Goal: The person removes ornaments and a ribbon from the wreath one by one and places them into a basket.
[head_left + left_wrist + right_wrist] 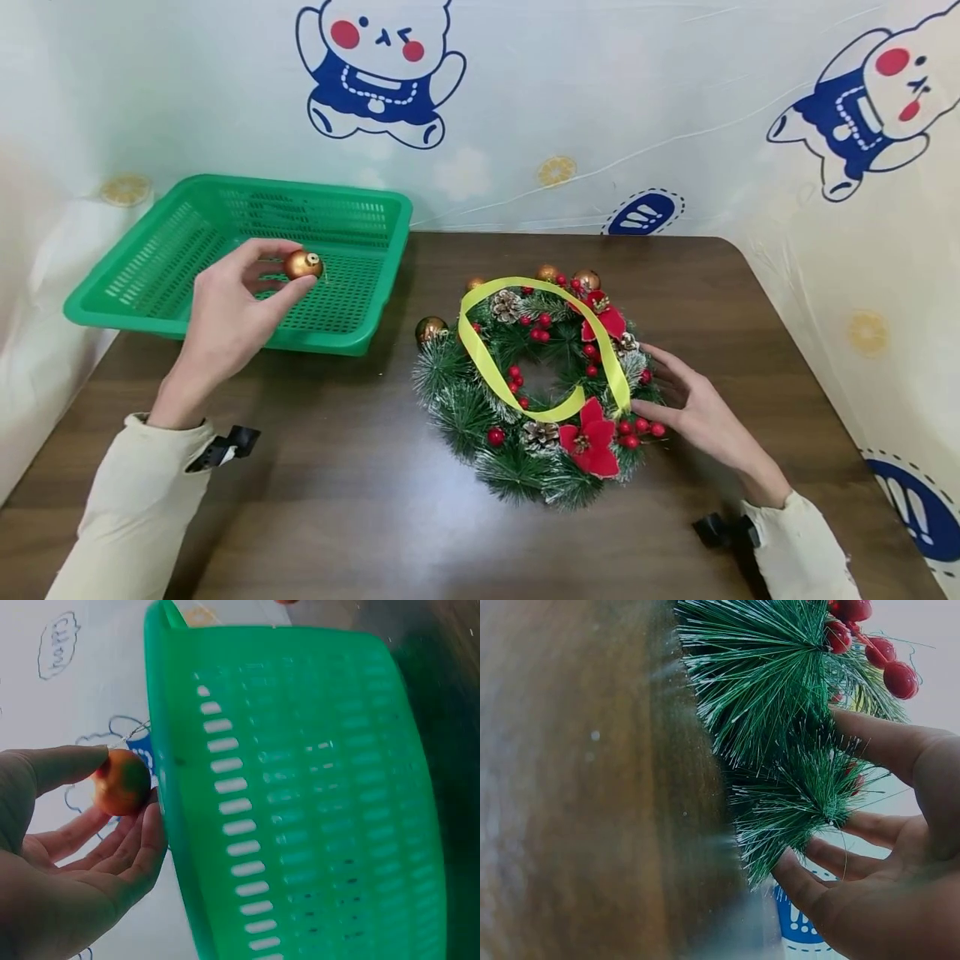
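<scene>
My left hand [228, 312] pinches a gold Christmas bauble [302, 264] between thumb and fingers, in front of and over the green plastic basket [352, 340]. In the left wrist view the same bauble [124, 782] shows beside the basket wall [210, 772], a thin string at its top. A green wreath [457, 417] lies on the table, set with red berries, pine cones and red flowers. My right hand [701, 408] rests at its right edge, the fingers spread and touching the pine tips [810, 802]. A loop of yellow ribbon [483, 358] lies across the wreath.
Several gold baubles sit along the wreath's far and left edge, one bauble [431, 331] at its left. The basket stands at the back left of the brown table [337, 500]. A white cloth with cartoon prints [517, 108] hangs behind.
</scene>
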### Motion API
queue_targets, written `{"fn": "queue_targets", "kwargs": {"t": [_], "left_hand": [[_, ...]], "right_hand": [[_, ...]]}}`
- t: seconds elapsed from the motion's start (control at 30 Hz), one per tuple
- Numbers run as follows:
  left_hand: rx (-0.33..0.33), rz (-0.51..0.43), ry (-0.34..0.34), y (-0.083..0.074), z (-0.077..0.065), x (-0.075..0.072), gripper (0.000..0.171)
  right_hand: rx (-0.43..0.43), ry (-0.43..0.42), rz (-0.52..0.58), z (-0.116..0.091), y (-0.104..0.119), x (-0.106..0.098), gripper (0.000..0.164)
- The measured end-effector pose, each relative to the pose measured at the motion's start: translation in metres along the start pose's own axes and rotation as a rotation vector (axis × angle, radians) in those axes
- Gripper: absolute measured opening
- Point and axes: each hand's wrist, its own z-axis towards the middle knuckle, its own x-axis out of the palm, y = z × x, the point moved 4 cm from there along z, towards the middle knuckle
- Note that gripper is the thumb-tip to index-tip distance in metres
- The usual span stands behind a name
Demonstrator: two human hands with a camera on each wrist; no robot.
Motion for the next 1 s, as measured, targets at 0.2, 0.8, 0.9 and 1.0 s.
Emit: {"fn": "queue_targets", "kwargs": {"t": [0.2,0.8,0.9,1.0], "left_hand": [[-0.047,0.035,0.043,0.024,0.004,0.007,0.038],[-0.040,0.103,0.037,0.035,0.005,0.014,0.036],[-0.033,0.118,0.059,0.035,0.005,0.016,0.038],[-0.030,0.124,0.077,0.036,0.004,0.017,0.040]], "right_hand": [[0.005,-0.004,0.005,-0.005,-0.002,0.000,0.081],[0.012,-0.020,-0.023,-0.002,0.000,0.002,0.081],[0.010,-0.025,-0.031,-0.002,0.000,0.002,0.081],[0.008,-0.024,-0.034,-0.002,0.000,0.002,0.081]]}}
